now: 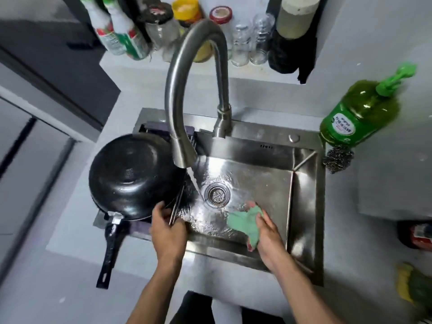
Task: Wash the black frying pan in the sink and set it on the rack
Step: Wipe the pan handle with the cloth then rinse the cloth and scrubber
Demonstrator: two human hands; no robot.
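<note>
The black frying pan lies upside down on the rack over the left side of the steel sink, its handle pointing toward me. My left hand holds the pan's near rim at the rack's edge. My right hand grips a green cloth low inside the sink basin. Water runs from the faucet onto the sink floor beside the drain.
A green dish soap bottle and a steel scourer sit on the counter right of the sink. Bottles and jars crowd the shelf behind the faucet. Grey counter surrounds the sink.
</note>
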